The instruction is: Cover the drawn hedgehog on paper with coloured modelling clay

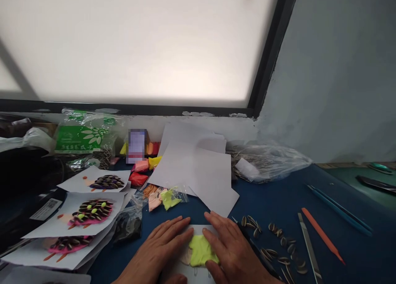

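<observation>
A flattened piece of yellow-green modelling clay (201,252) lies on a small white sheet of paper (198,228) at the table's front. Beside its left edge shows a beige patch, and thin drawn lines appear below it. My left hand (161,247) rests at the sheet's left side, fingers stretched out, fingertips close to the clay. From the right, my right hand (232,249) lies with fingers spread, its fingertips touching the clay's edge. Neither hand holds anything. Loose sunflower seeds (269,254) are scattered just right of my right hand.
Finished hedgehog pictures (89,212) are stacked at left. Blank papers (198,168) and coloured clay packets (140,166) lie behind the hands. A green seed bag (80,137) stands back left. At right are tweezers (340,210), an orange tool (323,234) and a metal blade tool (309,247).
</observation>
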{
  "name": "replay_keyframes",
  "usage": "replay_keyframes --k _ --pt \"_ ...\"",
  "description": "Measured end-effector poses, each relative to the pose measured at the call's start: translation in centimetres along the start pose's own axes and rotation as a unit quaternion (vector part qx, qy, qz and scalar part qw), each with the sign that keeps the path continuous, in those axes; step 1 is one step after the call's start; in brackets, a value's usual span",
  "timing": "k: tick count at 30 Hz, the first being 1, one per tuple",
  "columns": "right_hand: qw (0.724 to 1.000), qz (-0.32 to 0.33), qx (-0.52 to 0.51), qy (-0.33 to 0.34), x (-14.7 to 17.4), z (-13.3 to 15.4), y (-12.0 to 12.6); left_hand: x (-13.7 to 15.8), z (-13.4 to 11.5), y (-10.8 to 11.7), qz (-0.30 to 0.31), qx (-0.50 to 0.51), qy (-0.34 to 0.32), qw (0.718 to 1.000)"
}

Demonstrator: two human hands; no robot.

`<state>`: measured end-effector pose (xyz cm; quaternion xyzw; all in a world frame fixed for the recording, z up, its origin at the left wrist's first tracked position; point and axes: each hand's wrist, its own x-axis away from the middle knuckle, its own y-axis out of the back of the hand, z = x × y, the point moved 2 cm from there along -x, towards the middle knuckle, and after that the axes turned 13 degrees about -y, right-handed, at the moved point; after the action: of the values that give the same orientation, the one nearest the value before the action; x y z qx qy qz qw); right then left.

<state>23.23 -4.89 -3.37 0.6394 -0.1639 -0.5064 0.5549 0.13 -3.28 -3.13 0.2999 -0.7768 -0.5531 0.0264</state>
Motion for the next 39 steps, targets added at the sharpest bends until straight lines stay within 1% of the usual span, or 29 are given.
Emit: replay_keyframes --k 5,9,11,15,18,20,23,25,28,33,39 --pt "1.000 0.019 -0.018 -0.018 0.4 0.0 -0.8 -0.3 -0.2 -0.8 -0.025 -0.028 0.029 0.999" --pt "0.998 0.015 -0.044 -0.041 0.8 -0.1 -1.5 -0.3 -0.2 -1.2 -0.031 -0.037 0.018 0.999" --pt "0.999 0.010 -0.045 -0.029 0.7 0.0 -1.2 -0.2 -0.2 -1.1 -0.032 -0.047 0.015 0.998" --pt "0.998 -0.012 -0.051 0.019 0.4 0.3 -0.5 -0.2 -0.2 -1.0 -0.033 -0.064 0.013 0.997" --pt "0.996 -0.047 -0.069 0.020 0.3 0.4 -0.5 -0.3 -0.3 -1.2 -0.024 -0.071 0.017 0.997" --pt "0.997 -0.041 -0.063 0.015 0.3 0.4 -0.5 -0.3 -0.2 -1.2 -0.020 -0.074 0.019 0.997" --pt "0.999 -0.009 -0.034 0.019 0.0 0.4 -0.2 -0.3 -0.2 -1.2 -0.015 -0.079 0.020 0.997" --pt "1.000 -0.001 -0.020 0.021 -0.2 0.4 0.1 -0.4 -0.2 -1.2 -0.015 -0.082 0.021 0.996" --pt "1.000 -0.005 -0.017 0.018 -0.2 0.4 0.1 -0.4 -0.2 -1.2 -0.015 -0.086 0.021 0.996" --pt "0.998 -0.039 -0.049 0.007 0.0 0.4 -0.1 -0.3 -0.3 -1.2 -0.014 -0.090 0.022 0.996" --pt "0.999 -0.009 -0.028 0.017 -0.2 0.2 0.2 -0.2 -0.3 -1.4 -0.022 -0.091 0.021 0.995"
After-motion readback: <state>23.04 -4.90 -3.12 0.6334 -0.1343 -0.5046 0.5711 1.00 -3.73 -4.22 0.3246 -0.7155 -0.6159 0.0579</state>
